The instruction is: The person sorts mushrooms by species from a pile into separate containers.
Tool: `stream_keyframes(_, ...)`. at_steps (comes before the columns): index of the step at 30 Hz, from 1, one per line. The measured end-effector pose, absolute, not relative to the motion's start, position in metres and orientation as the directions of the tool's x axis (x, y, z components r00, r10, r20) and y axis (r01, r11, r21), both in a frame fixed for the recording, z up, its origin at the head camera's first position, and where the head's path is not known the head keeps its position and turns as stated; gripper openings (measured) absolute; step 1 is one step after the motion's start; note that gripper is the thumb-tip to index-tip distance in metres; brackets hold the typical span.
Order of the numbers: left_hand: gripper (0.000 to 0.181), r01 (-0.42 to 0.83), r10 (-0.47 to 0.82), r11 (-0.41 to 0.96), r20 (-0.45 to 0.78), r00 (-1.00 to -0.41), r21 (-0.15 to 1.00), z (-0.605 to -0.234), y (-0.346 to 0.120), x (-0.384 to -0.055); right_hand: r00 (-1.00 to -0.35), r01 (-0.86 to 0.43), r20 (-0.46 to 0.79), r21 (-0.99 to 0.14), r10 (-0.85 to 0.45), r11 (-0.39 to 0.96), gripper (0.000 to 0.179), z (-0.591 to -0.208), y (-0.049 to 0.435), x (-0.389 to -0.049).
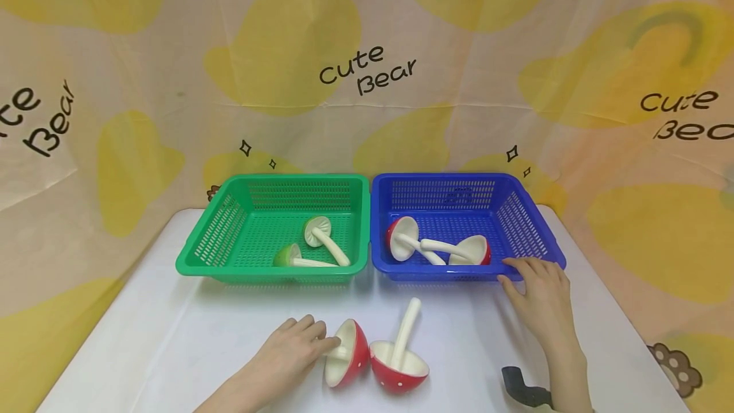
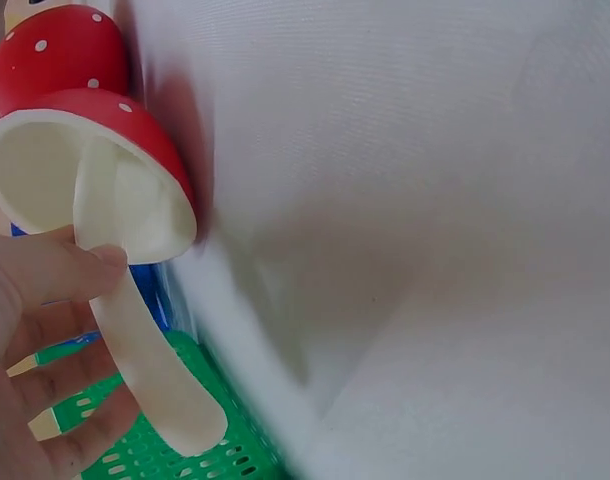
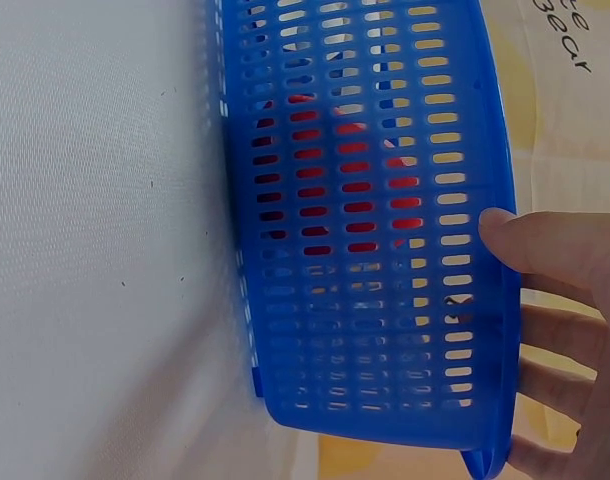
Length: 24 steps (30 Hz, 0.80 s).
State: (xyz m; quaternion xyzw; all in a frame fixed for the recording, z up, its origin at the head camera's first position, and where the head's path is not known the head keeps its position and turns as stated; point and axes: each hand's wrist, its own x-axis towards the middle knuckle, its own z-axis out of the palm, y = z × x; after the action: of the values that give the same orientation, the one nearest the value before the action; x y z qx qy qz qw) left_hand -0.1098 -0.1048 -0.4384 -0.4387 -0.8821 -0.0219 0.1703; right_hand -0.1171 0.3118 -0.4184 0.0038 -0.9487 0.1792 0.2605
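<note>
My left hand (image 1: pixel 295 352) pinches the white stem of a red-capped toy mushroom (image 1: pixel 354 355) on the white table. In the left wrist view the thumb lies across that stem (image 2: pixel 150 360), and the cap tilts sideways. Right beside it, another red toy mushroom (image 1: pixel 401 371) rests cap down with its stem pointing up. My right hand (image 1: pixel 541 298) grips the front right rim of the blue basket (image 1: pixel 453 271), thumb outside and fingers over the edge. Inside that basket lie two red toy mushrooms, one at left (image 1: pixel 403 239) and one nearer the front (image 1: pixel 473 250).
A green basket (image 1: pixel 272 271) stands left of the blue one, with two green-capped toy mushrooms (image 1: pixel 318 232) in it. Close behind both baskets hangs a patterned cloth (image 1: pixel 459 81). A black object (image 1: pixel 518 387) shows beside my right wrist.
</note>
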Motion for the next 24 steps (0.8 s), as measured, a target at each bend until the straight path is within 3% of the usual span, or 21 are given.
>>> stream_keyframes(8,0.036,0.782,0.766,0.615,0.313,-0.561,-0.103,-0.43,-0.105,-0.108,-0.863,-0.106,0.499,-0.338,0.082,0.935,0.028,-0.418,0.312,-0.117)
stream_keyframes(24,0.043,0.765,0.74,0.626,0.427,-0.52,-0.153,-0.411,-0.098,-0.111,-0.868,-0.097,0.489,-0.338,0.086,0.936,0.029,-0.418,0.312,-0.117)
